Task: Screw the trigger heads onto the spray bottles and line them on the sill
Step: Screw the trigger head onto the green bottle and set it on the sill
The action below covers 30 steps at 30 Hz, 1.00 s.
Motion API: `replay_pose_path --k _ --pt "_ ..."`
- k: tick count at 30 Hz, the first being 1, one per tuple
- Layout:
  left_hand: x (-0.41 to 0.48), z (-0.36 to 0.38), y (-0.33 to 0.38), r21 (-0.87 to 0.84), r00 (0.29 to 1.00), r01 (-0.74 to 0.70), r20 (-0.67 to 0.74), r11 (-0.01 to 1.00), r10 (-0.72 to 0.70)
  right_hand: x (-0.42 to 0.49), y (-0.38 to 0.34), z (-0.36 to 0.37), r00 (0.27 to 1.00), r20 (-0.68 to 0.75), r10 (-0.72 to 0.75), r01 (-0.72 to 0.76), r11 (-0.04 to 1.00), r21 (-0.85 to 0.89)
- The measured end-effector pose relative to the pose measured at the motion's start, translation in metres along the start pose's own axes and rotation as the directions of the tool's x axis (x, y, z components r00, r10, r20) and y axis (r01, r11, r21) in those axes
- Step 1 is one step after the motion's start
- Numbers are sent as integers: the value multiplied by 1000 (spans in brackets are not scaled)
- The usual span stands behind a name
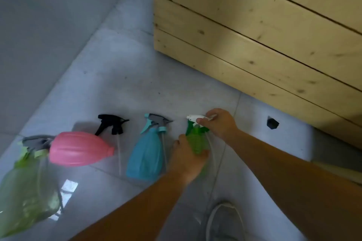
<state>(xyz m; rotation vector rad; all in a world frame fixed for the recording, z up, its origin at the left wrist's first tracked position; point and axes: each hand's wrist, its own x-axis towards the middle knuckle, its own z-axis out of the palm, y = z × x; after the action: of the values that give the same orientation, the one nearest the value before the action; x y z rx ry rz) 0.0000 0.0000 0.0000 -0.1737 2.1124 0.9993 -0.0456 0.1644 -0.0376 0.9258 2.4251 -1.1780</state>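
While the left hand (186, 158) curls its fingers round the body of the green spray bottle (196, 143) on the tiled floor (121, 84), the right hand (221, 125) pinches the white trigger head (195, 118) at the bottle's neck between thumb and fingertips. Just to the left is a blue spray bottle (145, 154) with a grey and teal trigger head (156, 121) at its top; whether that head is screwed down cannot be told. Further left a black trigger head (113, 124) lies loose on the floor, its dip tube trailing toward the camera, beside a pink bottle (78, 148) lying on its side with a bare neck. At the far left is a pale green spray bottle (25, 197) with a grey trigger head (37, 142). A wooden crate (254, 35) stands behind the hands, a small black object (272, 122) lies near its base, and a shoe (225, 221) shows at the bottom edge.
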Motion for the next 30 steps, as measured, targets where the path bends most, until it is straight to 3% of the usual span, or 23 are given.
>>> replay_pose_path --k 6,13,18,23,27,30 --pt "3 3 -2 -38 999 27 43 999 -25 13 -4 -1 999 37 -9 14 992 -124" --pt "-6 4 -3 -123 999 -32 15 992 34 5 -13 -8 987 142 -72 90 988 -126" --pt "-16 0 -1 -275 996 -85 -12 958 85 -10 -33 -25 970 220 -102 142 974 -174" --pt "-31 -17 4 -321 984 -177 -45 930 172 -26 -90 -67 964 37 -263 266 955 -135" --pt "-55 -48 17 -321 965 -259 -128 911 229 -56 -159 -110 887 -161 -432 418 901 -112" --pt "-78 -78 26 -280 929 -349 -226 894 292 -91 -205 -141 828 -311 -467 504 862 48"
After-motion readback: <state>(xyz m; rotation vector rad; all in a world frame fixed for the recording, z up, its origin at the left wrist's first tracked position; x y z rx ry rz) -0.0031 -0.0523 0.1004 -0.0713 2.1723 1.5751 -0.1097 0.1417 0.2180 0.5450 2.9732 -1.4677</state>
